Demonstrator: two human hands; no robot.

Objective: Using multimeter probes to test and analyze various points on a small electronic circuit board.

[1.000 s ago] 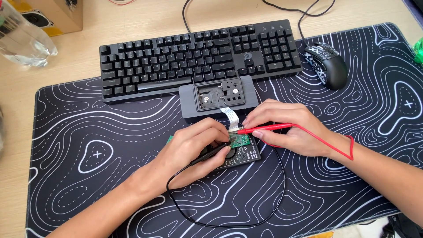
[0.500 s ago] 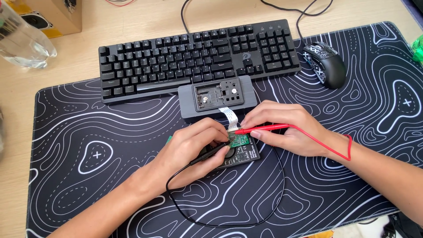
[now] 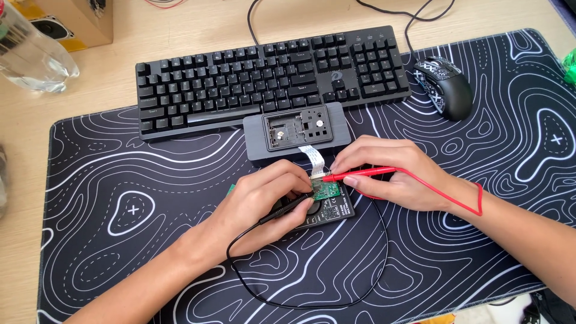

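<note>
Touching green board (image 3: 328, 191), both probes (image 3: 360, 174) pinched.

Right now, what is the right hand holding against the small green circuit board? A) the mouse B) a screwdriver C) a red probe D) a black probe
C: the right hand pinches a red probe with its tip at the green circuit board; the left hand holds the black probe.

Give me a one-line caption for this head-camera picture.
Left hand with black probe and right hand with red probe touch a small green circuit board on a patterned desk mat.
</note>
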